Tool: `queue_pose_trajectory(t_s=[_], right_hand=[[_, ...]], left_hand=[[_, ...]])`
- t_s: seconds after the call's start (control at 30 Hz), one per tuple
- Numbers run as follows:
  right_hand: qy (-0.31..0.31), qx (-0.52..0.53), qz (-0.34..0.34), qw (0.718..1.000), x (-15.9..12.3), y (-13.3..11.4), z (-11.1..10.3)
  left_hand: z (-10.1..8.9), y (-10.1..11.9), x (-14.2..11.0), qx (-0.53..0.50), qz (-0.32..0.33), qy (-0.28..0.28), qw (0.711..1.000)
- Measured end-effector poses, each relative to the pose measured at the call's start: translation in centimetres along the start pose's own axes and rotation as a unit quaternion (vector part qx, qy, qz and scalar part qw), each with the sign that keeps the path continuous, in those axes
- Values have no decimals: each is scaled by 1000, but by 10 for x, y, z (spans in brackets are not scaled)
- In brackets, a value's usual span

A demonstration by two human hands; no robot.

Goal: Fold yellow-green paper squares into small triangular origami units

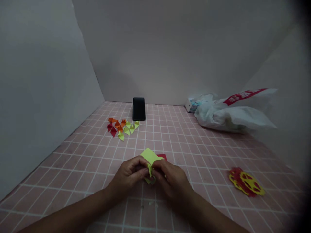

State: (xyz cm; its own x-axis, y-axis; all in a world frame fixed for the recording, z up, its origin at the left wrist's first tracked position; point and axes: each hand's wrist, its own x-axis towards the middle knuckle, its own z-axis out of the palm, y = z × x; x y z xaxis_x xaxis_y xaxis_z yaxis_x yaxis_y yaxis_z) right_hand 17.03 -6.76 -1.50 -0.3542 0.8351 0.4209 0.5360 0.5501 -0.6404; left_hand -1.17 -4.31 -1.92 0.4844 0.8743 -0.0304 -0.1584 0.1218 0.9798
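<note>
Between my two hands is a small folded piece of yellow paper [150, 169], pinched at its edges. My left hand [130, 173] is closed, thumb and forefinger gripping the paper's left side. From the other side my right hand [171, 178] pinches it with fingertips and thumb; some of those fingers are hidden. Just beyond my fingers, flat yellow paper [150, 154] lies on the table, with a corner of red paper [162, 156] showing at its right. Farther off to the left sit several small folded paper pieces [119, 127] in red, orange and yellow.
A black phone-like object [139, 109] is near the back wall. At the back right, a white plastic bag [218, 113] leans by a small box [190, 105]. Red and yellow cutouts [246, 182] lie at the right on the pink checked tabletop [94, 161]. Pale walls enclose the sides.
</note>
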Motion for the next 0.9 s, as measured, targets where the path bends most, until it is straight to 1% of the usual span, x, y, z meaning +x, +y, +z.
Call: queue_pose_trajectory(t_s=[0.1,0.2,0.33,0.43,0.5,0.6,0.77,0.9], right_hand=[[4,-36,-13,999,0,-1,1],[25,-53,-25,998,-1,0,1],[49,-51,-4,997,-1,1,1],[54,-27,21,998,-1,-1,0],[45,-4,27,999,0,-4,-1],[38,45,41,997,2,-8,-2],[40,130,101,985,4,-11,-1],[32,170,134,976,5,-10,0]], left_hand=[[1,1,-1,9,2,-6,1000],[2,3,-1,9,11,-20,1000],[3,4,-1,43,28,-35,998],[4,4,-2,73,35,-41,996],[5,3,-3,98,43,-37,994],[5,3,-3,131,67,-17,989],[1,2,-2,204,104,24,973],[0,1,-2,249,129,31,959]])
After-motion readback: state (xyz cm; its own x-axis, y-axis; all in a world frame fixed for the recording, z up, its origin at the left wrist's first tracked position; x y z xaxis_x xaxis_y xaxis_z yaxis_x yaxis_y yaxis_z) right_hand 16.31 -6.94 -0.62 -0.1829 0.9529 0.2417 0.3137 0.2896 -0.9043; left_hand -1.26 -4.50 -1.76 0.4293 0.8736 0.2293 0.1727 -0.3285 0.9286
